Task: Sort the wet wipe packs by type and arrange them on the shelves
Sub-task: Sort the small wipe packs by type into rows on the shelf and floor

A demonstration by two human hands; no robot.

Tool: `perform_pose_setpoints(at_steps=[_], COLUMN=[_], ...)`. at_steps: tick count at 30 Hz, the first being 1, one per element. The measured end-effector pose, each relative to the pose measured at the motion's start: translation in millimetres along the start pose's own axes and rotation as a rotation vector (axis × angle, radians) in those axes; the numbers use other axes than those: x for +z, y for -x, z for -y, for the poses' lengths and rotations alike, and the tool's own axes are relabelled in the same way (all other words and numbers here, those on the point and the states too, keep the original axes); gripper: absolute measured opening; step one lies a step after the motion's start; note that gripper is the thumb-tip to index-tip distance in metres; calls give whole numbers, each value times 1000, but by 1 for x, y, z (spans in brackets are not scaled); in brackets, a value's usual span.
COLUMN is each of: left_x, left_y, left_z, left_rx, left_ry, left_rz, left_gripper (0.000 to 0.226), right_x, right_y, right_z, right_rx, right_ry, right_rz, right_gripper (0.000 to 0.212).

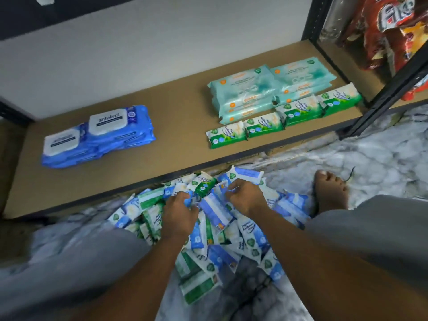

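Both hands were down in the pile (215,230) of small blue and green packs on the floor, just in front of the shelf (180,126). The left hand (178,214) had its fingers curled narrowly around a blue pack (189,200). The right hand (245,196) pinched the edge of another pack; its colour was blurred. On the shelf lay blue stacks (99,135) at left, teal stacks (268,86) and a green row (284,114) at right.

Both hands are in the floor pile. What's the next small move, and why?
Probably lift a green pack from the pile and add it to the green row on the shelf: it lies on top by both hands, and the row's left end has room.
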State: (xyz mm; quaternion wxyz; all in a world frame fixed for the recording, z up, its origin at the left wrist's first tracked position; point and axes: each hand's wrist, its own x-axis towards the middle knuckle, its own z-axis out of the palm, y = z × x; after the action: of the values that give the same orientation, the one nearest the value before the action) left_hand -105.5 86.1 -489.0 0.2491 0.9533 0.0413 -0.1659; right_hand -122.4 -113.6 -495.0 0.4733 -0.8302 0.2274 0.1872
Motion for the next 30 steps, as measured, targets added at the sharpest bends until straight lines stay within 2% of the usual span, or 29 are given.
perform_pose_setpoints(at_steps=[2, 5, 7, 10, 14, 16, 19, 22, 24, 26, 28, 30], left_x=[2, 10, 12, 15, 24, 34, 44, 35, 31, 27, 19, 10], left_y=[1, -1, -8, -20, -39, -54, -66, -54, -48, -42, -35, -29], left_z=[14, 21, 17, 4, -11, -11, -9, -12, -7, -1, 3, 8], left_rx=[-11, 77, 143, 162, 52, -40, -134, -129, -95, -61, -55, -66], left_ry=[-17, -101, -134, -132, -152, -71, 71, 240, 266, 253, 232, 247], left_rz=[11, 11, 25, 95, 219, 298, 287, 150, 45, -9, -35, -35], left_gripper=[35, 35, 35, 42, 67, 74, 72, 33, 8, 8, 13, 17], right_x=[23, 47, 54, 57, 54, 51, 41, 34, 37, 49, 66, 86], right_y=[2, 8, 10, 7, 0, -6, -12, -3, 10, 22, 32, 40], right_z=[0, -10, -16, -20, -21, -25, -32, -31, -26, -19, -13, -10], right_rx=[-27, -67, -70, -36, 42, 76, 134, 182, 47, -145, -182, -89], right_ry=[56, 186, 211, 224, 158, 146, 169, 312, 401, 420, 384, 342], right_rz=[47, 32, 59, 77, 66, 33, -38, -172, -340, -426, -275, -98], right_gripper=[20, 51, 63, 73, 80, 80, 77, 73, 57, 34, 27, 33])
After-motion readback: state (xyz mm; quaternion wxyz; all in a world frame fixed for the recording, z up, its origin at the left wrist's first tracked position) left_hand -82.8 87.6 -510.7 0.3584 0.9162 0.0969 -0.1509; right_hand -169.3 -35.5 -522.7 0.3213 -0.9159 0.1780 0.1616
